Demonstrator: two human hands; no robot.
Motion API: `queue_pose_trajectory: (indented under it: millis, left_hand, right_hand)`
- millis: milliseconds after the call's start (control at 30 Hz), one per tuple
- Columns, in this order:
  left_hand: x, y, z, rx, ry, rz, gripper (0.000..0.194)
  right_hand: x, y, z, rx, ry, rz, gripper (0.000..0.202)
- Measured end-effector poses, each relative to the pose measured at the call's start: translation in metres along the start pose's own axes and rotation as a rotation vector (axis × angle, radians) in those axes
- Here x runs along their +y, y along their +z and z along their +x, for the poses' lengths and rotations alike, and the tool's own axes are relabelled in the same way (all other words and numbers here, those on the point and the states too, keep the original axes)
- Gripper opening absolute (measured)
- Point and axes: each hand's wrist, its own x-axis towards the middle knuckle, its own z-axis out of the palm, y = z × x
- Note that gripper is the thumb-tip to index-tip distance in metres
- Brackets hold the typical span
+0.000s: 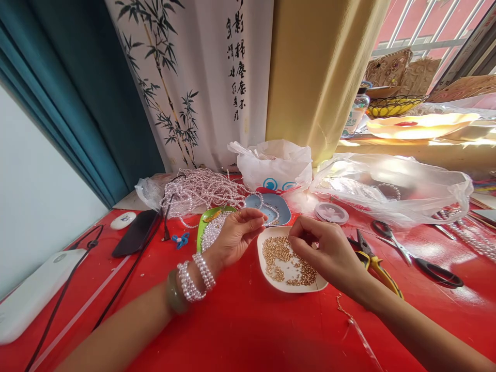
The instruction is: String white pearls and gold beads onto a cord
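Observation:
My left hand (241, 232) is raised left of a white dish (267, 271), thumb and fingertips pressed together; what they pinch, if anything, is too small to name. Gold beads (281, 250) lie spread in the dish. Over its right side hangs my right hand (320, 245), its fingers curled into a pinch whose contents I cannot make out. Partly behind my left hand is a green dish (200, 235) of white beads (212, 232). A blue dish (284, 209) stands behind the white one. Pearl bracelets (194, 279) and a greenish bangle (176, 293) circle my left wrist.
Pearl strands (205, 188) are heaped behind, beside a white plastic bag (273, 165). Pliers (374, 261) and scissors (406, 253) lie right. A phone (135, 232), black cables and a white power bank (39, 292) are left. A thin chain (343, 309) lies in front.

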Motion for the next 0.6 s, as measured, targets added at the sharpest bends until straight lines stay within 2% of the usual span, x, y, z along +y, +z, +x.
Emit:
queue_pose_trajectory:
  millis: [367,600]
  left_hand:
    - [0.0009,0.0011,-0.0013,-0.015,0.026,0.032,0.014]
    - [0.0016,0.0041,-0.0019,-0.033,0.101,0.104,0.014]
  right_hand:
    - [0.0004,0.0003,0.0002,0.012,-0.016,-0.016,0.013]
    - [0.0001,0.0003,0.0000,0.011,-0.011,-0.035,0.013]
